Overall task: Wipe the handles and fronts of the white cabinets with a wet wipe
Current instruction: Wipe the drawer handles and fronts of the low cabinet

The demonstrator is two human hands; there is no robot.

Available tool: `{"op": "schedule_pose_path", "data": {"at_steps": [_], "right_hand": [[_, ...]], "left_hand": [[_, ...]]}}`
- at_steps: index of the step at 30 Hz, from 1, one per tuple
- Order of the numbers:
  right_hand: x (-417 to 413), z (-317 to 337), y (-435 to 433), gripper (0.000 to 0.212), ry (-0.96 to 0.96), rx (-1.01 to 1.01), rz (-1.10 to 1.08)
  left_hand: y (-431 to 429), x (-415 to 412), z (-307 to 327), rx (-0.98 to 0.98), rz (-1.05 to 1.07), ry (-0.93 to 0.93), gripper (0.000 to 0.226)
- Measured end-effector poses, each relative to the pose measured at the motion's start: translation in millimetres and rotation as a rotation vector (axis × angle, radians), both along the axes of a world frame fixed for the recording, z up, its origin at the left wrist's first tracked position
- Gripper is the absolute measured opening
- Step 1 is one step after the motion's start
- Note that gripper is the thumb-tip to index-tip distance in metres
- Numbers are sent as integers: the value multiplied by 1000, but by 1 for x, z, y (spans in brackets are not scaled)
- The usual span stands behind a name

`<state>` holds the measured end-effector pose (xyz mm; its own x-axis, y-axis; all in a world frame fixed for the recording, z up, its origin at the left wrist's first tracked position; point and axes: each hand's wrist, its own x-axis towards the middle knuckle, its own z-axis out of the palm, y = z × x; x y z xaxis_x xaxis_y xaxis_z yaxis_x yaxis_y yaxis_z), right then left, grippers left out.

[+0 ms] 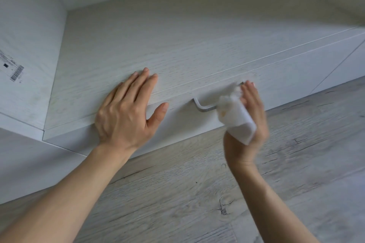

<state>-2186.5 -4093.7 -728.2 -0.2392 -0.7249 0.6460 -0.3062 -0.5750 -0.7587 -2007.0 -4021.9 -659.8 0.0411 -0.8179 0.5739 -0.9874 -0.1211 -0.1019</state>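
Note:
A low white cabinet (177,45) with a wood-grain top runs across the view. Its drawer front (183,116) carries a metal bar handle (203,107). My left hand (126,110) lies flat on the cabinet's top edge, fingers straight, thumb hanging over the front. My right hand (250,124) holds a folded white wet wipe (235,116) wrapped around the right part of the handle. The wipe and hand hide most of the bar; only its left end and a tip at the right show. The right hand is slightly blurred.
Grey wood-look floor (217,193) spreads below the cabinet. A tall white panel (29,45) with a barcode sticker (14,71) stands at the left. More white cabinet fronts (343,69) continue to the right.

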Motion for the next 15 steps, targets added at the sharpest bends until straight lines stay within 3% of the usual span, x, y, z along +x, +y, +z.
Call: {"op": "schedule_pose_path", "data": {"at_steps": [8, 11, 15], "right_hand": [[31, 0, 7, 92, 300, 88, 32], [24, -5, 4, 88, 320, 75, 38], [23, -6, 1, 67, 288, 53, 25]], "left_hand": [[-1, 1, -1, -17, -13, -21, 67], [0, 1, -1, -13, -12, -18, 68], [-1, 0, -1, -8, -3, -12, 68]]}}
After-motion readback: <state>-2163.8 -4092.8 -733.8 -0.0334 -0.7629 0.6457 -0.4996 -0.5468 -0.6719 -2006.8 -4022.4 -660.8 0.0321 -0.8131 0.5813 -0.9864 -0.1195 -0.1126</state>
